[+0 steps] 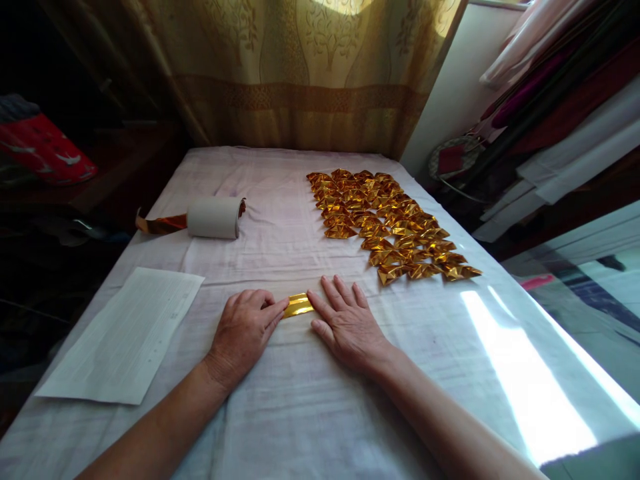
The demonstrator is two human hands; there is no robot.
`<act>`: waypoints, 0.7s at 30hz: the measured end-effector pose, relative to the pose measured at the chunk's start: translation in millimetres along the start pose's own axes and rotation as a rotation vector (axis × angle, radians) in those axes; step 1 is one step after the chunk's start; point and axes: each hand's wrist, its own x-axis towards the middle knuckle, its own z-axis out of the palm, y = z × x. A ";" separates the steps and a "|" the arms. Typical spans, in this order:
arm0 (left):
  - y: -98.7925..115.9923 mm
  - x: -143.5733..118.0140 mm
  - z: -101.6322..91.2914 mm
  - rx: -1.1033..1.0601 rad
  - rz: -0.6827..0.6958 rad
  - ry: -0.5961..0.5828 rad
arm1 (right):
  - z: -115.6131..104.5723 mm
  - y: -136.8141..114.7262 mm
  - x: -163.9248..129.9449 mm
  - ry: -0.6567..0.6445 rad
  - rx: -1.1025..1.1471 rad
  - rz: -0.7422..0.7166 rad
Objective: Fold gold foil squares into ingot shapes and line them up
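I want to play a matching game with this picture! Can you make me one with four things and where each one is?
Things:
1. gold strip
2. folded gold pieces
3. grey roll
4. white paper sheet

Places:
A. lying flat near the left edge of the table
B. set out in rows on the far right of the cloth
C. pressed flat between the left hand and the right hand
D. lying on its side, far left, with a foil tail sticking out

Pairs: 1-C, 2-B, 3-D, 4-A
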 end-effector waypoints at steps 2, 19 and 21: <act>-2.3 -2.6 -1.5 0.014 0.021 0.004 | -1.5 -0.2 -0.5 -0.001 0.002 0.012; -19.4 -14.1 -41.4 0.187 0.347 -0.034 | -5.6 -10.3 -1.6 -0.022 -0.007 0.097; -14.3 -6.9 -39.8 0.150 0.229 -0.011 | -4.3 -11.1 -2.2 -0.007 -0.004 0.109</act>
